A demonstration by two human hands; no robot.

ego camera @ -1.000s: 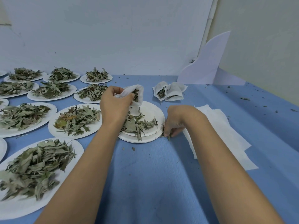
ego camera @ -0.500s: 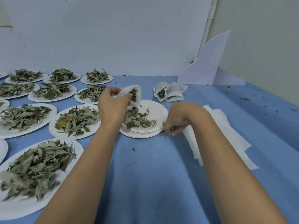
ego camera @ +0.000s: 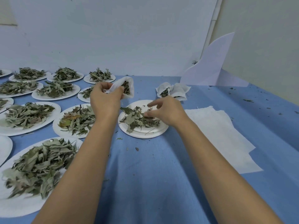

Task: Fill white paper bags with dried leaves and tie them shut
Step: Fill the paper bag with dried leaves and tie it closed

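Observation:
My left hand [ego camera: 106, 99] grips a white paper bag [ego camera: 125, 88] by its mouth, held up above the table; dried leaves show inside it. Below and to the right stands a white paper plate [ego camera: 145, 133] with a loose heap of dried leaves [ego camera: 137, 118]. My right hand [ego camera: 163, 110] hovers over that heap, thumb and fingers pinching leaves, index finger stretched out. Behind the plate lie filled white bags [ego camera: 174, 91].
Several white plates of dried leaves, such as the near one [ego camera: 37, 165] and another [ego camera: 76, 120], cover the left of the blue table. A stack of flat white bags [ego camera: 216, 130] lies at right. A white card [ego camera: 210, 65] leans against the wall.
My right hand has moved from the plate's near right edge up onto the leaf heap. The left hand lifted the bag a little and the view shifted.

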